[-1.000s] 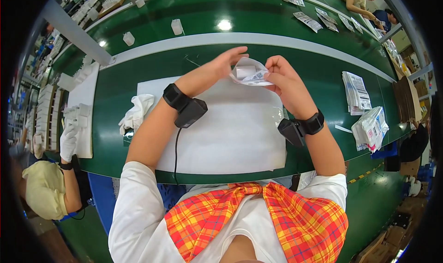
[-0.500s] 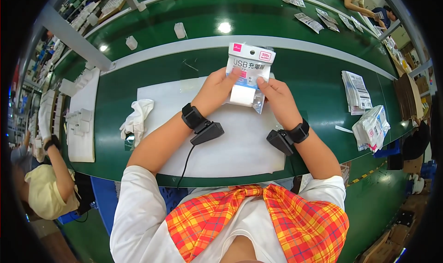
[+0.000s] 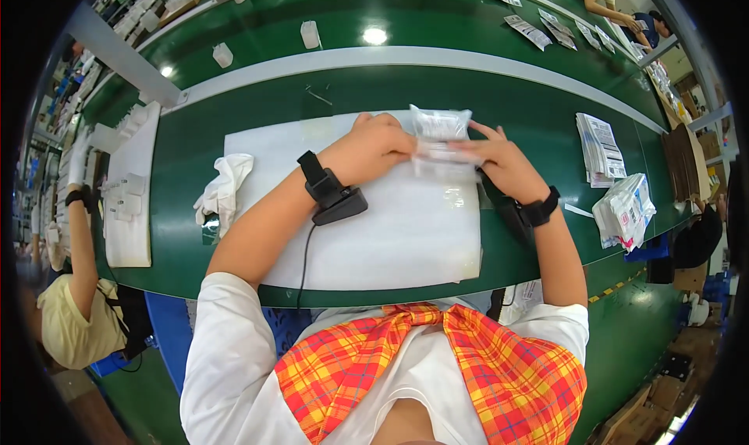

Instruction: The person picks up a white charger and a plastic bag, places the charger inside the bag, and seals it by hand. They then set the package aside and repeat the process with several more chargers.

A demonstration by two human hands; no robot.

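A clear plastic packet (image 3: 441,125) with a white printed card lies over the white mat (image 3: 374,250), its lower part smeared by motion. Pinching the packet's left edge is my left hand (image 3: 378,145), with its fingers closed. My right hand (image 3: 509,164) reaches across from the other side. Its fingers are stretched out over the packet, the thumb apart from them, and the fingertips are blurred. Black straps with small black devices sit on both wrists.
A crumpled white glove (image 3: 224,189) lies left of the mat. White chargers (image 3: 125,199) stand on a board farther left. Stacked packets (image 3: 601,150) and a bundle of packets (image 3: 626,212) lie at right. Beyond a pale rail (image 3: 374,61) are more packets (image 3: 527,31). Other people work at both sides.
The packet was held up with its printed front and white charger showing; now it lies lower and turned over. My right hand has moved right and opened out; my left still grips the packet.
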